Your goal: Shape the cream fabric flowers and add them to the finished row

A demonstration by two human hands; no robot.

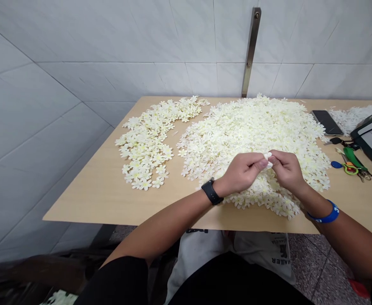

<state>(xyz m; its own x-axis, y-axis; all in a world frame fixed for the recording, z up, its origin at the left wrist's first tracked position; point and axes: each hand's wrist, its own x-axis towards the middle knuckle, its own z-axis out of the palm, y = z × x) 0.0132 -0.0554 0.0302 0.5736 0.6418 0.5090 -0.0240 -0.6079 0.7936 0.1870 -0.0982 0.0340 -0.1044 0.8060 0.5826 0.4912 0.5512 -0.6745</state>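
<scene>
I record left hand (240,173) and right hand (286,170) pinching a flower (267,156); step judged fingertip handling, next move needing light pressure.

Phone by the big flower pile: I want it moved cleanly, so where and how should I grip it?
Probably the long edges of the phone, from above: it lies flat and oblong, with flowers close on its left and white pieces on its right.

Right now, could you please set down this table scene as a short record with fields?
Left hand: pinching white flower piece
Right hand: pinching the same piece
Beneath hands: large flower pile
Left of it: smaller flower pile
Right of it: dark phone
Wrists: black watch left, blue band right
</scene>
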